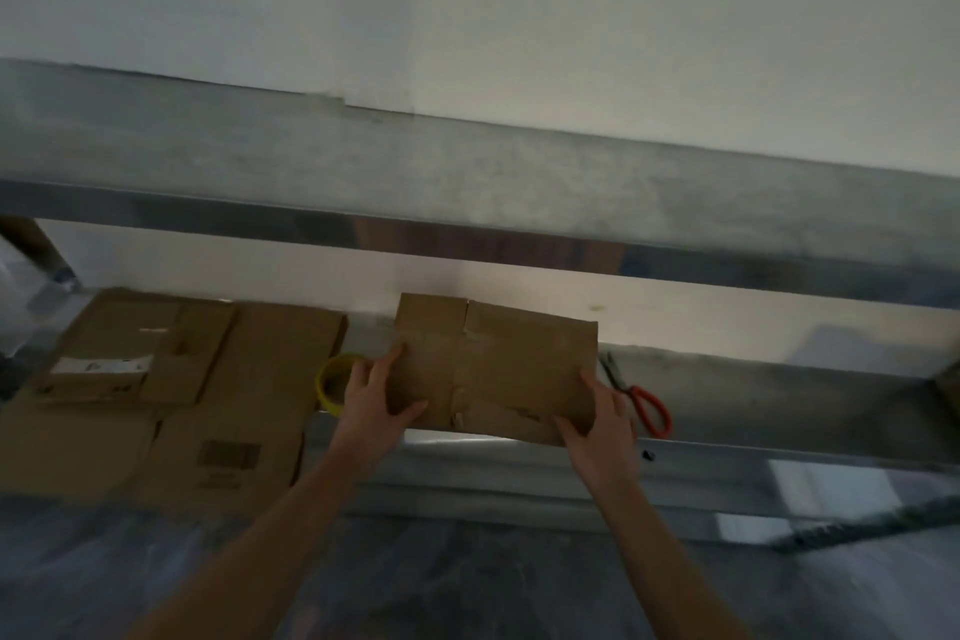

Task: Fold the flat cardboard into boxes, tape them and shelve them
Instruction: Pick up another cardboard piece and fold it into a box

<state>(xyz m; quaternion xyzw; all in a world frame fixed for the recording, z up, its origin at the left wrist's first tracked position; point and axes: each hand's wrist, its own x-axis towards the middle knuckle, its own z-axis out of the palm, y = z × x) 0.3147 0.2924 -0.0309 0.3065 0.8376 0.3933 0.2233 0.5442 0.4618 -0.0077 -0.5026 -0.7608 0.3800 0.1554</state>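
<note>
A brown cardboard box with closed flaps is held over the metal work shelf, near the centre of the head view. My left hand grips its left end, thumb on the near face and fingers along the side. My right hand grips its lower right corner. A stack of flat cardboard sheets lies on the shelf to the left. A yellow tape roll stands just left of my left hand, partly hidden by it.
Orange-handled scissors lie on the shelf right of the box. An upper metal shelf spans the view above, against a white wall. A shelf post stands at far left. The floor below is dark and blurred.
</note>
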